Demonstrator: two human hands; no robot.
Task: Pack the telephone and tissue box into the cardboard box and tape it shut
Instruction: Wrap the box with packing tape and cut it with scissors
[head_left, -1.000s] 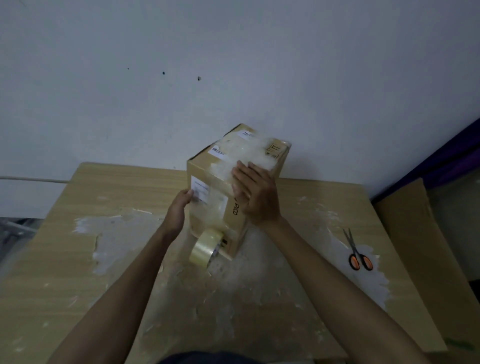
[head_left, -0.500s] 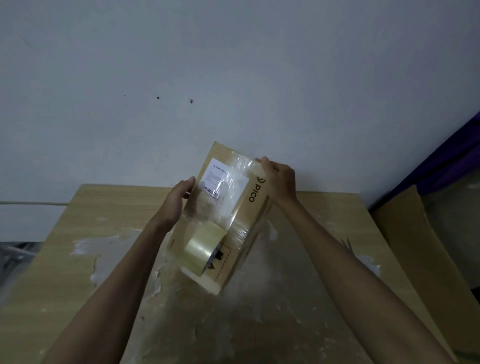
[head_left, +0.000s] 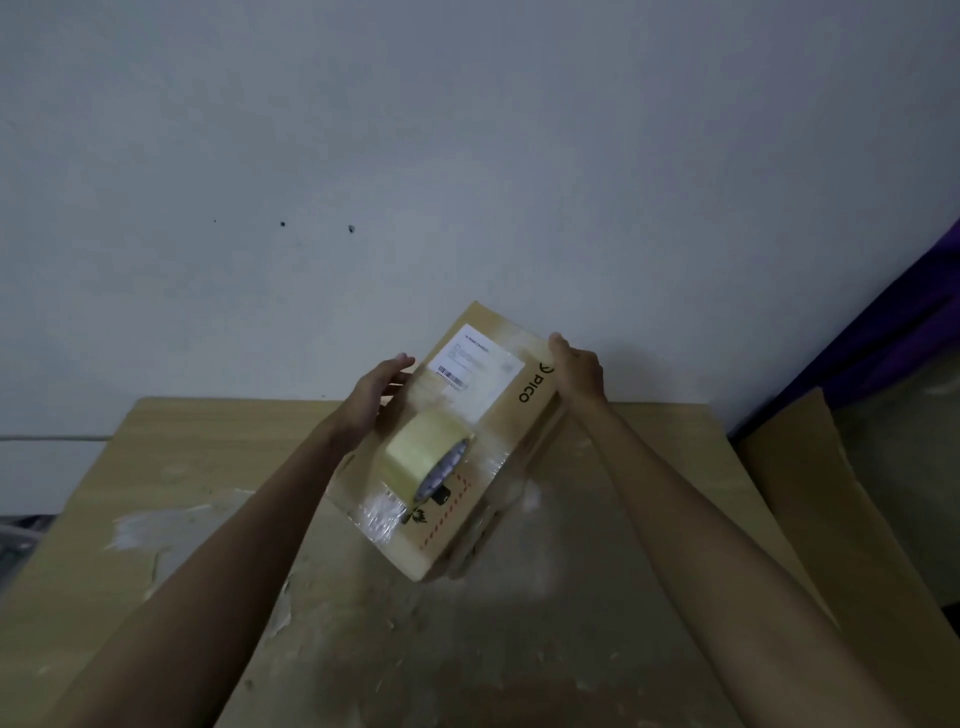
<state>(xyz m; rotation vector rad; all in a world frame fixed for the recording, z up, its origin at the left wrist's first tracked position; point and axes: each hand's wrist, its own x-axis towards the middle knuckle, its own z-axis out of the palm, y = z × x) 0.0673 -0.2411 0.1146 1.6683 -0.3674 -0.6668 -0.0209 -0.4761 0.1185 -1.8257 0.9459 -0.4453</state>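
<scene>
Two grips on one tilted cardboard box (head_left: 511, 436) over the table (head_left: 208, 467).
Brown and closed, the box leans with its broad face turned up toward the camera. It has a white shipping label (head_left: 475, 358) near the top end and black "PICO" lettering along the right edge. Glossy clear tape is wrinkled across its lower part, and a roll of clear tape (head_left: 423, 460) lies against the middle of that face. Its low corner points at the table; whether it touches cannot be told. The left grip (head_left: 376, 392) is nearly flat, fingers extended, palm against the box's left side. The right grip (head_left: 579, 371) curls over the upper right edge, thumb on top. Beside the table's right edge is a flat cardboard sheet (head_left: 810, 493).
</scene>
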